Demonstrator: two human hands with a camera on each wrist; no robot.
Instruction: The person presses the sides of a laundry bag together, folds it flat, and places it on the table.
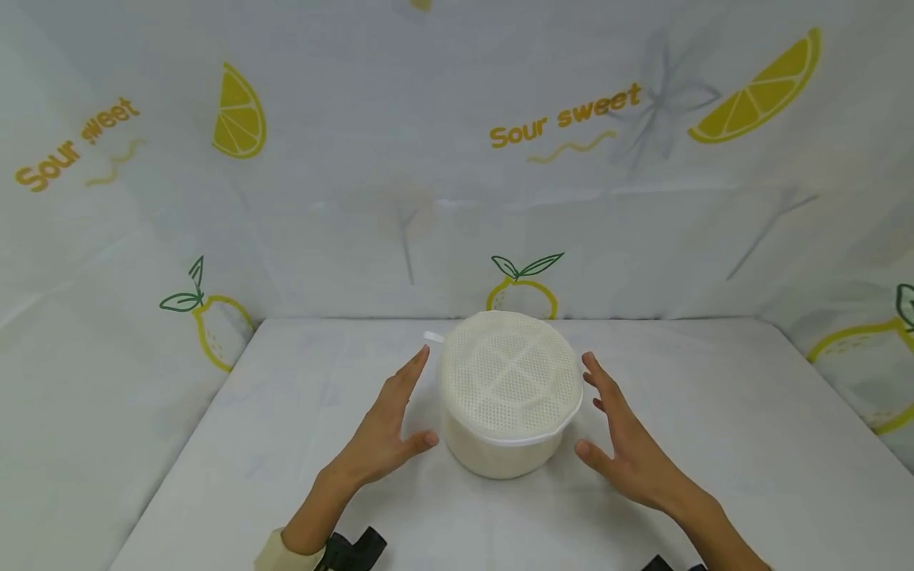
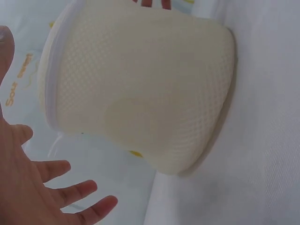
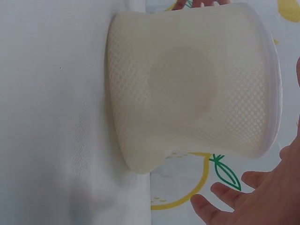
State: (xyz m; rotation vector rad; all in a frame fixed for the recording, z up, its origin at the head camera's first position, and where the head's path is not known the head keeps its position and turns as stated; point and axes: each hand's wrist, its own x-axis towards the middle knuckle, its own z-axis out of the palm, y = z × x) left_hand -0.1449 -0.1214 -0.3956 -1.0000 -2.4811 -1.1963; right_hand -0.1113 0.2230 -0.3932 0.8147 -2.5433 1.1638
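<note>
A cream cylindrical mesh laundry bag (image 1: pixel 510 381) stands upright on the white table. Its round top has a crossed pattern and white piping at the edge, and a small white tab (image 1: pixel 433 337) sticks out at the far left. My left hand (image 1: pixel 382 440) is spread beside the bag's left side, thumb apart from the fingers. On the other side my right hand (image 1: pixel 628 456) stands likewise, palm towards the bag. Nothing is in either hand. Both wrist views show the bag's honeycomb mesh wall (image 2: pixel 140 79) with a slightly dented, smooth round patch (image 3: pixel 183 84).
White cloth covers the table (image 1: pixel 300 381). Behind and at the sides hangs a pale curtain (image 1: pixel 357 159) printed with lemons and "Sour sweet" lettering. A black wrist mount (image 1: pixel 353 551) sits at the left wrist, beside a cream sleeve (image 1: pixel 286 551).
</note>
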